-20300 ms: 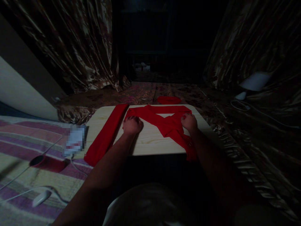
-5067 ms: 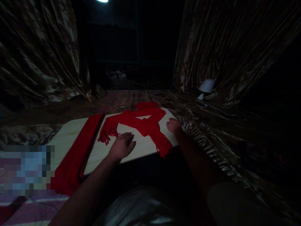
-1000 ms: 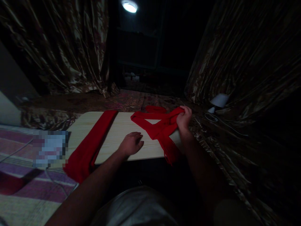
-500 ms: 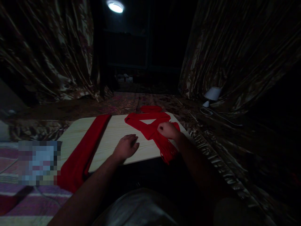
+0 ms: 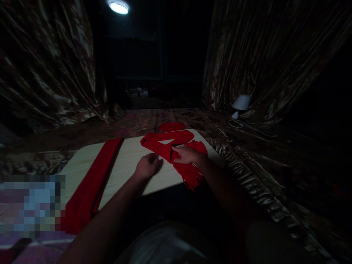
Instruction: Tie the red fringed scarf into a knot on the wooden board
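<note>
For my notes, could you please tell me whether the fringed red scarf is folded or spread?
Folded: the scarf bends back across itself, enclosing pale board; the right hand touches it.

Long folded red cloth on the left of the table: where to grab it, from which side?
Probably the near end of the folded red cloth, from the near side, pinching from above and below. It lies as a flat strip across the table, and that end appears to reach past the near edge, so its layers could likely be gripped together.
</note>
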Motion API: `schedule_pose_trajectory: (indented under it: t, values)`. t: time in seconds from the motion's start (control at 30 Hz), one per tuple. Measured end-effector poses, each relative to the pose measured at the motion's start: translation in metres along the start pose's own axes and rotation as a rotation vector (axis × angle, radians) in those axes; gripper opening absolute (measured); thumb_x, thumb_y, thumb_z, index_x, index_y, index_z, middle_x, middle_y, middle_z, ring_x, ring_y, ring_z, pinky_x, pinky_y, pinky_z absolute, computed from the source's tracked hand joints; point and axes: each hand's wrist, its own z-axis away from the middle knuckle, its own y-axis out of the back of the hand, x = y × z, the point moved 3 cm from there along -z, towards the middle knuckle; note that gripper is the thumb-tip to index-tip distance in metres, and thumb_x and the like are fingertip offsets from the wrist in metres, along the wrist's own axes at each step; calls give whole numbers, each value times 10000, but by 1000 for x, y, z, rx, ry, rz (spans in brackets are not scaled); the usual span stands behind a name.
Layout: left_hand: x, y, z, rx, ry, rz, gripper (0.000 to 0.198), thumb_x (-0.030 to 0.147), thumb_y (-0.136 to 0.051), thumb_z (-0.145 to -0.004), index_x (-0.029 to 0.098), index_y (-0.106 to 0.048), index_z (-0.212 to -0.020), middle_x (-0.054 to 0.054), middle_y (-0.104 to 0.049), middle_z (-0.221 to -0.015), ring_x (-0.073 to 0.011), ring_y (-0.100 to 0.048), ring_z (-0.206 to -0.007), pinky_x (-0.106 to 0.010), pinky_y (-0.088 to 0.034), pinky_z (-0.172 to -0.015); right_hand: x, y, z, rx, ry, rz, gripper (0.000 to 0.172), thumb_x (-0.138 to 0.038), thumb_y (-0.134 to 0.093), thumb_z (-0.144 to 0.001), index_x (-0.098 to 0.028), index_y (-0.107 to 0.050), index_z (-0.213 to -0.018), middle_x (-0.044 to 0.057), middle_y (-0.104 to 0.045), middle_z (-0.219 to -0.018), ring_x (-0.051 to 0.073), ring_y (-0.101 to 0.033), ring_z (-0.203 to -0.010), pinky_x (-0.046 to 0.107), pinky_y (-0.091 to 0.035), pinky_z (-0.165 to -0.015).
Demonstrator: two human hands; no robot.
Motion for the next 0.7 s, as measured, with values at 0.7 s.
schedule_pose_trajectory:
  t: [0.7]
  values:
    - [6,-19,-30,53,151,779,195,349,-655,-645,198,-536,-675,13,-566,-593,-132,-520,-550,-258,-423,-560,-30,15,2,107,-100,98,299,-197,-444,-936,-196,-731,-1022,117,-740,-1061,235,-669,-977,313,-444,-838]
